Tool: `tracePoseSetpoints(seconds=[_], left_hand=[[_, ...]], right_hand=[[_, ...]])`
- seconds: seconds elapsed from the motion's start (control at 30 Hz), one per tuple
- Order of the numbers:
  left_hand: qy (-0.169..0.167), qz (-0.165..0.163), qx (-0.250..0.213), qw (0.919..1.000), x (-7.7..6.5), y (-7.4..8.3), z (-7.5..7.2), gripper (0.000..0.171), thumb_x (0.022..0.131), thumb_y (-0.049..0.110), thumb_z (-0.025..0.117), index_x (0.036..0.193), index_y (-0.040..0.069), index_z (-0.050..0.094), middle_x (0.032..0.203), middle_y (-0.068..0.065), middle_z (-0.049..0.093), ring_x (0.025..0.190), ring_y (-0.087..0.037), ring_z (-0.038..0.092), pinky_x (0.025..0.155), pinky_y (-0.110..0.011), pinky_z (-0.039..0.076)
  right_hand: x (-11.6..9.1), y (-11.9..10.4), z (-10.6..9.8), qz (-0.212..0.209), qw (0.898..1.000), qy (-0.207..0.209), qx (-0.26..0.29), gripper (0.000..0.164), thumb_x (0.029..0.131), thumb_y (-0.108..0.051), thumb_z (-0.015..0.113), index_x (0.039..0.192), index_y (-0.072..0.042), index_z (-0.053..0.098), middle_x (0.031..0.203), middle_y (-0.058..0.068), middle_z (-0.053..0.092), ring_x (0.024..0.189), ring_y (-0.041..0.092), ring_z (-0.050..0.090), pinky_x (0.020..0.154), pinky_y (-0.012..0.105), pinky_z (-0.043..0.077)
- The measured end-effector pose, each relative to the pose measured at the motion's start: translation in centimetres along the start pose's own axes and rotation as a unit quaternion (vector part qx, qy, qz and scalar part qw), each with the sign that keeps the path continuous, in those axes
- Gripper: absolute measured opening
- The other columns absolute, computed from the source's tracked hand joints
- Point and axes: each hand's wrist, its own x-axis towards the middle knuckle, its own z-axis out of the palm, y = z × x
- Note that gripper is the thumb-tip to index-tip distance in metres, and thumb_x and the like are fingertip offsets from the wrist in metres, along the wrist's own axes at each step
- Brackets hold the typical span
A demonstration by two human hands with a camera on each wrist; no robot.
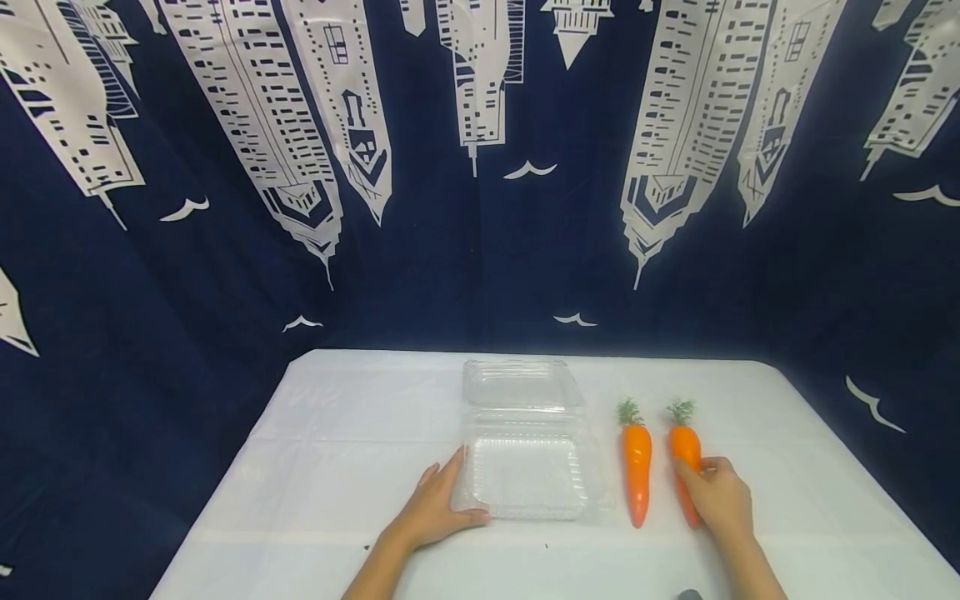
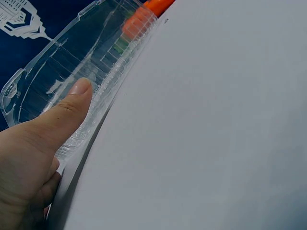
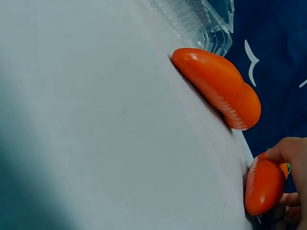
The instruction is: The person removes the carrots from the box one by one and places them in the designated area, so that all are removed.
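Note:
A clear plastic clamshell container point(image 1: 525, 475) lies on the white table with its lid folded back, away from me. My left hand point(image 1: 435, 508) rests against its near left corner, fingers along the left side and a straight thumb at the front edge. In the left wrist view the thumb point(image 2: 72, 108) lies by the clear wall; the other fingers are mostly hidden. To the right, my right hand point(image 1: 718, 500) grips an orange toy carrot point(image 1: 686, 450) between thumb and fingers. Another toy carrot point(image 1: 637, 475), green-topped too, lies between that one and the container.
A white cloth covers the table point(image 1: 337, 433). Behind it hangs a dark blue curtain point(image 1: 480, 258) printed with white buildings and birds. A small grey object point(image 1: 688, 594) shows at the bottom edge of the head view, near my right forearm.

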Motion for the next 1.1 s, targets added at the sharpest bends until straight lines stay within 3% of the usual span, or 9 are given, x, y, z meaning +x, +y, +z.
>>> tracePoseSetpoints(seconds=[0.67,0.83,0.97,1.1], left_hand=[[0.003,0.001,0.002,1.0,0.11,-0.2,0.08,0.11,0.069,0.064,0.066,0.145,-0.001,0.02,0.145,-0.017,0.033,0.13,-0.028,0.035,0.111,-0.046,0.01],[0.003,-0.002,-0.001,1.0,0.13,-0.3,0.22,0.11,0.068,0.065,0.066,0.145,-0.001,0.02,0.144,-0.017,0.033,0.13,-0.028,0.035,0.111,-0.047,0.01],[-0.001,-0.003,-0.005,1.0,0.03,-0.23,0.26,0.111,0.068,0.065,0.066,0.145,-0.001,0.02,0.145,-0.017,0.033,0.13,-0.029,0.035,0.111,-0.047,0.01],[-0.004,-0.004,-0.004,1.0,0.01,-0.18,0.2,0.111,0.068,0.064,0.066,0.144,-0.002,0.02,0.144,-0.019,0.033,0.129,-0.029,0.036,0.111,-0.047,0.011]], right_hand=[[0.22,0.05,-0.25,0.015,1.0,-0.014,-0.009,0.076,0.087,-0.055,0.051,0.117,0.014,0.043,0.102,0.034,0.053,0.085,0.04,0.054,0.064,0.044,0.05],[0.28,0.28,-0.2,0.021,1.0,-0.008,-0.003,0.078,0.087,-0.056,0.049,0.119,0.015,0.042,0.107,0.036,0.051,0.093,0.045,0.052,0.072,0.052,0.048],[0.15,0.58,-0.21,0.031,0.999,0.012,0.012,0.076,0.089,-0.052,0.047,0.123,0.016,0.039,0.11,0.037,0.048,0.097,0.048,0.049,0.079,0.056,0.044],[-0.03,0.77,-0.22,0.028,0.998,0.045,0.022,0.07,0.09,-0.045,0.049,0.124,0.016,0.039,0.103,0.035,0.047,0.091,0.045,0.047,0.074,0.054,0.043]])
